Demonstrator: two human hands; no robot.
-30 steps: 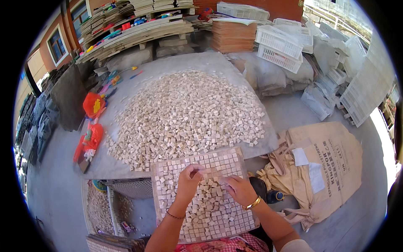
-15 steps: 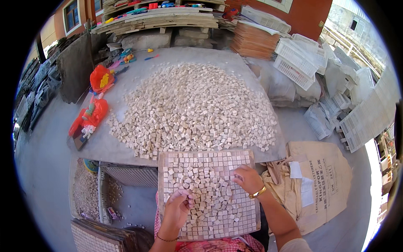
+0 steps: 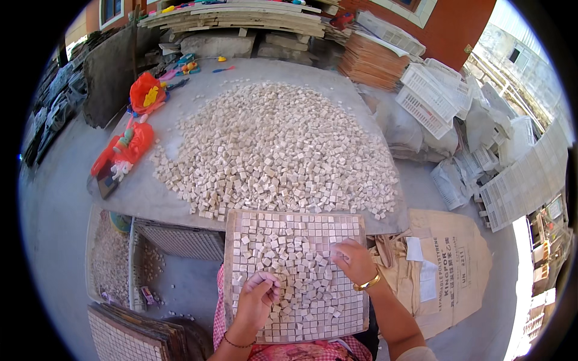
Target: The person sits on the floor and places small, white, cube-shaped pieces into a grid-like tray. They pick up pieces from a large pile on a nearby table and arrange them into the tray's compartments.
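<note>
Beside the tray [image 3: 229, 256] lies a dark-lettered sack [image 3: 460, 265].

an open-sided workshop yard, up against a building
i can tell by the heap of pale, stone-looking cubes [image 3: 277, 150] spread over the big grey table [image 3: 162, 207], the gridded tray [image 3: 229, 240] of them in front of me and more gridded boards [image 3: 129, 334] stacked low on my left. around me it's mostly work storage: rough planks [image 3: 241, 23] piled at the back, a stack of reddish sheets [image 3: 373, 60], white plastic crates [image 3: 430, 99] over on my right, a large tan sack [image 3: 460, 271] near the table. strong daylight reaches the grey floor [image 3: 54, 186], and a red-brown wall [image 3: 463, 30] with windows rises behind it all.
</note>
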